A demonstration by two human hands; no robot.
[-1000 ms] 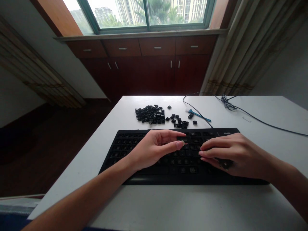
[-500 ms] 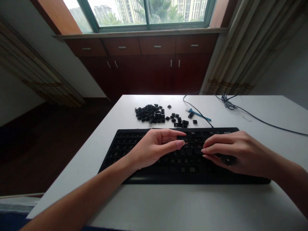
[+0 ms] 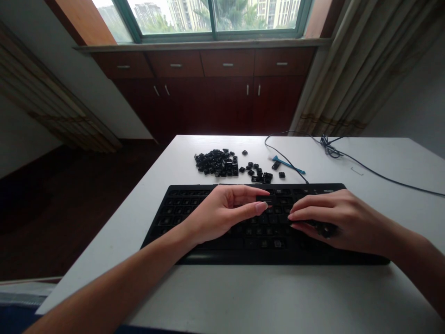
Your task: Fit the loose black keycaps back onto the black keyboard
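Head view: over the keyboard (image 3: 257, 256), your left hand (image 3: 219, 213) has thumb and fingers parted, your right (image 3: 342, 220) fingertips close together; whether either grips anything can't be told. Many sockets sit bare; loose keycaps (image 3: 216, 163) lie behind.

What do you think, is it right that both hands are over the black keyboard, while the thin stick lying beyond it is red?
Only the colour is wrong: the head view shows that the thin stick is blue. The left hand and right hand are over the black keyboard.
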